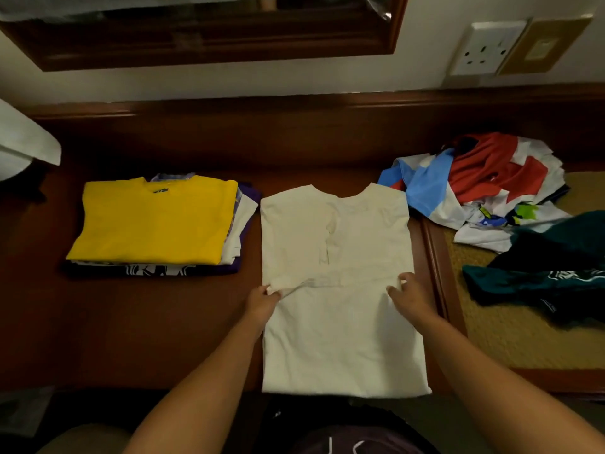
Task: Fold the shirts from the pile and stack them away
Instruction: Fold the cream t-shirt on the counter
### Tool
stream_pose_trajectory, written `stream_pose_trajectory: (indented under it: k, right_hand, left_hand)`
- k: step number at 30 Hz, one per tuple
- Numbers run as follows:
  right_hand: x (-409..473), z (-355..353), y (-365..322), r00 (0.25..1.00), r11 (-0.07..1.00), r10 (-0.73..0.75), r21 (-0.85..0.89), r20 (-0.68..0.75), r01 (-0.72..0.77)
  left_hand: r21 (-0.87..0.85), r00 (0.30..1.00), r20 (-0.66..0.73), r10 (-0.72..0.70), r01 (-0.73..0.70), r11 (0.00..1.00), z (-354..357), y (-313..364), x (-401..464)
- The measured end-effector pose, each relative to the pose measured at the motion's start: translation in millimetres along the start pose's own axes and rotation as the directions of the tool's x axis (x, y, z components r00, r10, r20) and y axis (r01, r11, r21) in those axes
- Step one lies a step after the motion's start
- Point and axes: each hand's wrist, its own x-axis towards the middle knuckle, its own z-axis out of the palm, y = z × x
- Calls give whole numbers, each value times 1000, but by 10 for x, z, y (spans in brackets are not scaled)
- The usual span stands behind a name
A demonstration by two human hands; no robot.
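Note:
A cream shirt (337, 322) lies flat on the brown desk (137, 322), sides folded in to a long rectangle, collar away from me. My left hand (262, 301) pinches its left edge about halfway down, bunching the cloth. My right hand (409, 294) grips the right edge at the same height. To the left sits a stack of folded shirts (157, 224) with a yellow one on top. At the right lies the unfolded pile (484, 188) of red, blue and white shirts, and a dark green shirt (550, 273) lies in front of it.
The pile rests on a woven mat surface (510, 342) beside the desk's raised edge. A wall socket (484, 49) and a wooden-framed mirror (209, 57) are on the wall behind. White cloth (23, 139) hangs in at the far left.

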Motion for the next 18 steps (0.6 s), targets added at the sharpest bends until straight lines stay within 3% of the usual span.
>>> stream_pose_trajectory:
  k: [2,4,7,9,11,12,14,15,18]
  right_hand:
    - [67,47,-82,1000,1000,11,-2,-18,-11]
    - [109,72,-151,997,997,72,44,-21,-71]
    - [168,74,-180,992,976,128,179,-15,-124]
    - [160,29,-202,994,961,104,259,-18,-96]
    - [130,-42,-211,997,952,54,303,-60,-34]
    - [112,-67,-201,997,951,36,308,-70,-12]
    - [86,-81,-141,998,962,37,274,-59,-19]
    - [85,-74,-98,998,971,41,238,-55,-26]
    - [88,-49,-35,996,987,44,161,-76,-31]
  left_hand:
    - [143,992,-76,100,-88,986,10,77,23]
    - [89,989,-63,137,-131,987,19,184,42]
    - [-311,994,108,17,17,950,50,345,34]
    - [-596,969,249,-4,156,787,35,411,29]
    - [-657,967,256,-13,184,732,-23,405,73]
    - [-610,978,208,-29,153,777,-39,375,111]
    - [-343,998,18,-67,69,937,-65,238,241]
    - [-219,996,-57,-72,58,974,-62,182,264]
    - [-76,993,-109,-38,30,997,-18,101,227]
